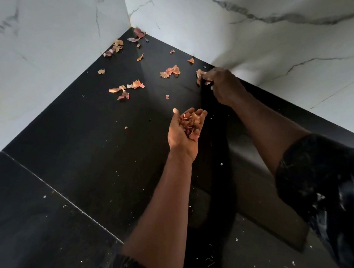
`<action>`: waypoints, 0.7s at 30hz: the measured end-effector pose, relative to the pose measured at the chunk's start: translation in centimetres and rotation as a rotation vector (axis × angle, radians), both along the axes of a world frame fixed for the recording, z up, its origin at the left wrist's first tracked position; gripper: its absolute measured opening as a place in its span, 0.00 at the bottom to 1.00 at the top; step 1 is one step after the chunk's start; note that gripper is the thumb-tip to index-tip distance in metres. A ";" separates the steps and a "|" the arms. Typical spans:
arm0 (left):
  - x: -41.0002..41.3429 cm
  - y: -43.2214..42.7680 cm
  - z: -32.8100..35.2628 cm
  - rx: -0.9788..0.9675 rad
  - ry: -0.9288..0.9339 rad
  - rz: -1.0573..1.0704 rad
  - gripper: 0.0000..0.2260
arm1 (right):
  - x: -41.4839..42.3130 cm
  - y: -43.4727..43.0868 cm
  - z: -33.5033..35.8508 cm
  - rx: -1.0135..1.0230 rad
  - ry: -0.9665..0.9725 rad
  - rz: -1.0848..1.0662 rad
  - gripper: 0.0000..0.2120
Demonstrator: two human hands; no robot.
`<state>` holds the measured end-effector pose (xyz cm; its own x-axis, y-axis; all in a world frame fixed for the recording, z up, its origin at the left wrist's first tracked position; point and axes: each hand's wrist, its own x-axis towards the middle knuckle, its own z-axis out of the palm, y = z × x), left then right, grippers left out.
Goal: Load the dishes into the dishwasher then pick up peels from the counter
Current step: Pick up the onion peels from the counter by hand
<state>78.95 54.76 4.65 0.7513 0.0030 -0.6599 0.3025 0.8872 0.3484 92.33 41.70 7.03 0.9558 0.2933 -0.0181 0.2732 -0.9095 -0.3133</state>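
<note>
Left hand palm-up cupping peels; right hand outstretched pinching loose peel

White wall panels with grey veining fill the top and left of the frame, meeting in a corner. Tiny white specks dot the lower right.
</note>
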 end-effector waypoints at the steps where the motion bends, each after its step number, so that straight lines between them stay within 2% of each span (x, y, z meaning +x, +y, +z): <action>1: 0.0 0.0 -0.1 0.001 -0.002 -0.002 0.22 | -0.2 -0.4 -0.4 -0.017 -0.014 0.008 0.18; 6: 0.1 -0.1 -0.2 -0.001 -0.006 -0.003 0.22 | -1.8 -1.8 -0.9 0.016 -0.104 -0.107 0.08; 10: 0.2 -0.1 -0.2 -0.010 0.000 -0.001 0.22 | -2.8 -1.7 0.1 0.191 -0.163 -0.187 0.09; 13: 0.1 -0.1 0.1 -0.003 0.004 -0.011 0.22 | -4.9 -0.5 1.5 0.288 -0.172 -0.106 0.05; 15: 0.0 -0.1 0.3 0.021 0.014 -0.019 0.21 | -7.4 0.4 2.3 0.317 -0.130 -0.003 0.06; 18: 0.0 0.0 0.3 0.076 0.037 -0.015 0.16 | -11.0 1.6 2.6 0.228 -0.019 0.187 0.13; 21: -0.2 0.0 0.4 0.083 0.030 -0.039 0.16 | -11.0 1.4 2.6 0.228 0.021 0.223 0.12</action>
